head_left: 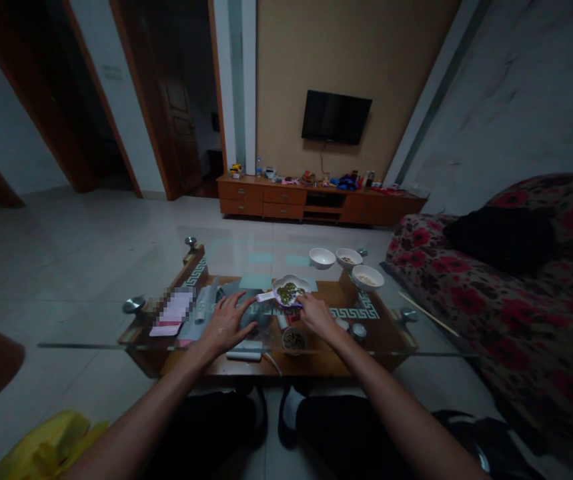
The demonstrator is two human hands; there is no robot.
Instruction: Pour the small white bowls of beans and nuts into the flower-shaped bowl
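A white, scallop-edged dish with a purple rim holds small green beans. A white labelled tab like a handle sticks out on its left. My right hand is at the dish's right edge, its fingers drawn together over the rim; anything between the fingertips is too small to make out. To the left, my left hand hovers over the glass with fingers spread, holding nothing, its index finger close to the tab. Nearer me, a round container holds mixed dark and light pieces like beans.
Three white bowls stand at the back right of the glass table: one, one with dark pieces, one with pale contents. Two small round lids or jars sit right of my hand. A floral sofa flanks the table.
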